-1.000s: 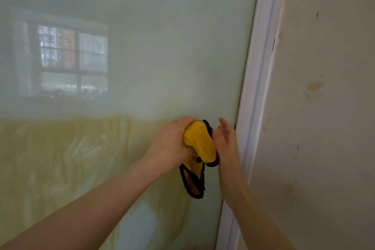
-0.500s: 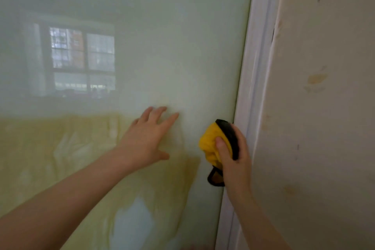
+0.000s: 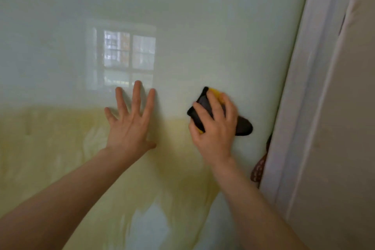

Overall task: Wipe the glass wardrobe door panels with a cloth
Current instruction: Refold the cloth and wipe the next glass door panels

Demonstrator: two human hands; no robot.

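A pale green glass wardrobe door panel fills most of the head view and mirrors a window and yellow bedding. My left hand lies flat on the glass near the middle, fingers spread, holding nothing. My right hand presses a yellow cloth with a black side against the glass, a hand's width to the right of the left hand. Most of the cloth is hidden under my fingers.
A white door frame runs top to bottom just right of the cloth. Beyond it stands a cream wall with small marks. A brown patterned thing peeks out at the frame's edge.
The cloth went from my left hand to my right hand. My left hand then opened flat on the glass, and my right hand has moved the cloth up and left, away from the frame.
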